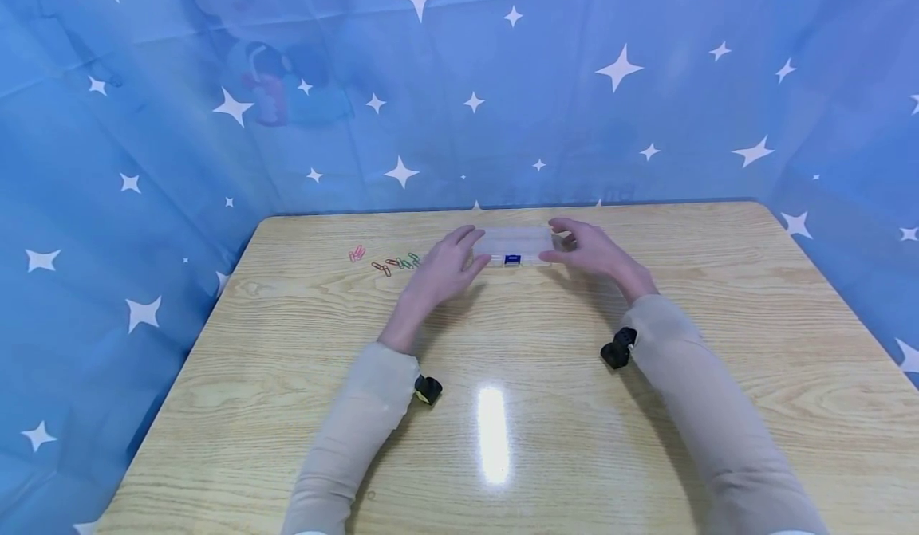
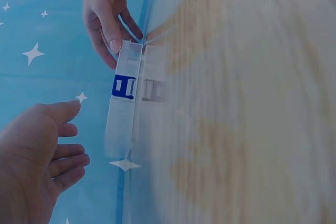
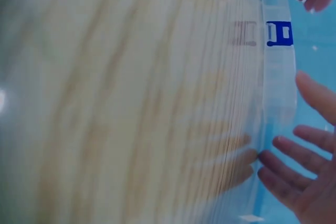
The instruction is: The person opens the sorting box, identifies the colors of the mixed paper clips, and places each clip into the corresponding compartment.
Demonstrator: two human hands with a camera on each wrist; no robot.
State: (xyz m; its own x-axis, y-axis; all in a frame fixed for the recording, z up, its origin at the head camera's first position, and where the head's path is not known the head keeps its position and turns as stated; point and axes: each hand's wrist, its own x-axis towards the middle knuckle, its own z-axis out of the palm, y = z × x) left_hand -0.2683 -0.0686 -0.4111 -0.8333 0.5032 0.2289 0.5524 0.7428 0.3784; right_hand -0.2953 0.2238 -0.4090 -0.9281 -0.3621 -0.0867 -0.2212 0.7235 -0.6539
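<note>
A clear plastic box (image 1: 515,240) with a blue latch (image 1: 512,260) on its front side lies toward the back of the table. My left hand (image 1: 443,268) is at its left end, fingers loosely extended and thumb apart. In the left wrist view a gap shows between that hand and the box (image 2: 122,129). At the right end is my right hand (image 1: 592,248), fingers spread; in the right wrist view they hold nothing, with fingertips low beside the table surface and the thumb near the box (image 3: 279,82).
Left of the left hand lie small paper clips: pink ones (image 1: 356,253), reddish ones (image 1: 386,269) and green ones (image 1: 405,263), the last partly beside the hand. A blue curtain (image 1: 445,136) with white stars hangs behind the wooden table (image 1: 546,407). Each wrist carries a small black camera.
</note>
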